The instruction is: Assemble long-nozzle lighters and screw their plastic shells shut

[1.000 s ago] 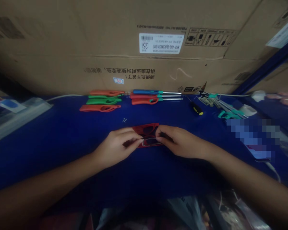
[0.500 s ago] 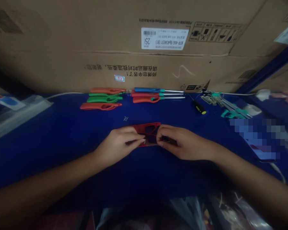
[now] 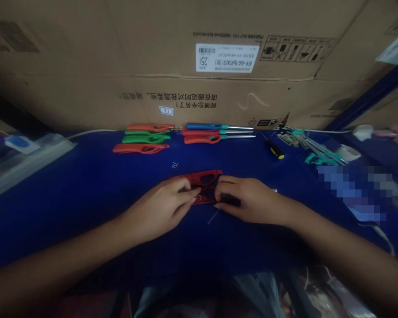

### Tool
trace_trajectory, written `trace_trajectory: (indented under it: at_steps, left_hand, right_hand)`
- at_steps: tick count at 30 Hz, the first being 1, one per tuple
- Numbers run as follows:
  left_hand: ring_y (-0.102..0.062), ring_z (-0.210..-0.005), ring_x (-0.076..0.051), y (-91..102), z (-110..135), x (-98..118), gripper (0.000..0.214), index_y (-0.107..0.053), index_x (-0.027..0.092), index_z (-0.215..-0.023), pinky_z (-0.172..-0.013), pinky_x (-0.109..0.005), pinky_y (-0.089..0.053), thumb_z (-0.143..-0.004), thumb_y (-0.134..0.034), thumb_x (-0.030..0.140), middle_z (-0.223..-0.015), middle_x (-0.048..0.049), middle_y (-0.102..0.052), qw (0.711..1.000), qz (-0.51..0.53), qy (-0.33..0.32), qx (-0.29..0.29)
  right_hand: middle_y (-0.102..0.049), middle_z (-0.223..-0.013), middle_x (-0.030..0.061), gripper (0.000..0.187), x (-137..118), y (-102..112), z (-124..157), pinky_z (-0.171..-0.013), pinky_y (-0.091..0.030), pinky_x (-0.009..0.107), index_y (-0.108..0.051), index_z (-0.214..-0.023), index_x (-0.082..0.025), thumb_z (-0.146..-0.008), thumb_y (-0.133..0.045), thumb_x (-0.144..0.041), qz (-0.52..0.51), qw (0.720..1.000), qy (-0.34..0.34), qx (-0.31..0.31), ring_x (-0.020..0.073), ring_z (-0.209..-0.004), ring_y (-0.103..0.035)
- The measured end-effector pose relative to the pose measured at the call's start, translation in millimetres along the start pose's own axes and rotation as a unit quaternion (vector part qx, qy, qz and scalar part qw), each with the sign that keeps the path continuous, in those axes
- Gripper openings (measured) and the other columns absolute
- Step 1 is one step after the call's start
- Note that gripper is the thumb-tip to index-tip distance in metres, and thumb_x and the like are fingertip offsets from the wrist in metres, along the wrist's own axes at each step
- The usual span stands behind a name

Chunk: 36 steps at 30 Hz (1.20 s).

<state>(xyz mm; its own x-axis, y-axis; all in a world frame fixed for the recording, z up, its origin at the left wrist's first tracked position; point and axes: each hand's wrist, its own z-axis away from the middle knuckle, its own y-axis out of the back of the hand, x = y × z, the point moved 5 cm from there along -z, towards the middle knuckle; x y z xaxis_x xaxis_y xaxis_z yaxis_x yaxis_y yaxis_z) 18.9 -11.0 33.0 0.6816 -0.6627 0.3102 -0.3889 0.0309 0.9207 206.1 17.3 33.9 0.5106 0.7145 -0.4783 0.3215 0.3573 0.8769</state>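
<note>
Two red lighter casing halves [image 3: 207, 178] lie one above the other on the blue table, with their trigger openings showing. My left hand [image 3: 170, 201] is closed over their left part, thumb and fingers pinched. At its fingertips shows a small bent wire [image 3: 200, 198]. My right hand [image 3: 243, 198] curls at the right end of the casing halves, fingertips together; what it holds, if anything, is hidden. Below its fingertips is a thin straight pale line, perhaps a wire [image 3: 213, 216]. Beyond the casing lie small bent wires [image 3: 174, 165].
Orange and green lighter casings [image 3: 141, 149] lie at the back left, beside lighters with metal tubes [image 3: 215, 132]. A screwdriver [image 3: 275, 150], teal parts with rods [image 3: 325, 154] and a pixelated device [image 3: 354, 190] lie rightward. A large cardboard box [image 3: 152, 53] stands behind.
The bent wire at my left fingertips sits slightly lower against the casing. My right fingertips have shifted slightly, and the thin straight line now shows beneath them.
</note>
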Motion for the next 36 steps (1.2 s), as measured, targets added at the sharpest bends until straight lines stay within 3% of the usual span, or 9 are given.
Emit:
trace_trajectory:
  at_steps: [8, 14, 17, 22, 30, 36]
  left_hand:
    - [-0.060, -0.097, -0.025, -0.2, 8.5, 12.0, 0.038, -0.060, 0.019, -0.136, -0.086, -0.040, -0.054, -0.100, -0.051, 0.027, -0.104, -0.0096, -0.061, 0.991, -0.125, -0.004, -0.045]
    - [-0.056, -0.107, -0.031, -8.1, 20.3, 14.1, 0.056, -0.048, 0.015, -0.147, -0.088, -0.047, -0.052, -0.092, -0.045, 0.005, -0.119, -0.0165, -0.058, 0.975, -0.218, -0.011, -0.046]
    - [-0.055, -0.112, -0.031, -8.1, 18.1, 12.7, 0.058, -0.051, 0.018, -0.144, -0.095, -0.048, -0.050, -0.089, -0.044, 0.000, -0.121, -0.0137, -0.060, 0.981, -0.185, -0.025, -0.048]
    - [-0.061, -0.104, -0.024, -4.2, 9.3, 13.2, 0.037, -0.060, 0.019, -0.133, -0.092, -0.040, -0.054, -0.099, -0.049, 0.012, -0.113, -0.0091, -0.065, 0.997, -0.069, -0.017, -0.024]
    - [-0.061, -0.108, -0.022, -11.1, 7.0, 8.9, 0.032, -0.060, 0.017, -0.132, -0.098, -0.039, -0.053, -0.101, -0.053, 0.018, -0.115, -0.0082, -0.067, 0.999, 0.012, -0.020, 0.027]
    - [-0.061, -0.106, -0.021, -10.2, 3.8, 7.7, 0.032, -0.063, 0.019, -0.130, -0.096, -0.037, -0.054, -0.099, -0.055, 0.016, -0.113, -0.0076, -0.066, 0.999, 0.044, -0.018, 0.027]
  right_hand:
    - [-0.063, -0.099, 0.0009, 0.005, -0.9, 0.4, -0.7, -0.067, -0.040, 0.025, -0.059, -0.095, -0.021, -0.093, -0.062, -0.025, 0.015, 1.000, 0.000, -0.006, 0.0125, -0.078, -0.058]
    - [-0.063, -0.098, 0.0006, 0.005, -2.5, 0.6, -0.8, -0.065, -0.039, 0.024, -0.059, -0.094, -0.021, -0.093, -0.062, -0.025, 0.019, 1.000, 0.006, -0.006, 0.0119, -0.076, -0.058]
    - [-0.063, -0.093, 0.0007, 0.008, -2.7, -0.2, -2.2, -0.064, -0.038, 0.024, -0.059, -0.093, -0.020, -0.097, -0.057, -0.026, 0.026, 1.000, 0.009, 0.015, 0.0114, -0.073, -0.057]
    - [-0.066, -0.085, 0.0008, 0.012, 1.1, -3.3, -5.6, -0.063, -0.036, 0.025, -0.062, -0.090, -0.019, -0.098, -0.054, -0.025, 0.055, 0.997, -0.003, 0.051, 0.0117, -0.070, -0.058]
    - [-0.067, -0.085, 0.0025, 0.020, 6.8, -7.7, -7.3, -0.063, -0.036, 0.026, -0.062, -0.086, -0.017, -0.100, -0.055, -0.029, 0.105, 0.993, -0.037, 0.035, 0.0149, -0.073, -0.061]
    - [-0.066, -0.082, 0.0034, 0.019, 9.1, -9.6, -9.8, -0.067, -0.040, 0.027, -0.063, -0.084, -0.016, -0.099, -0.056, -0.026, 0.061, 0.997, -0.026, 0.046, 0.0150, -0.073, -0.061]
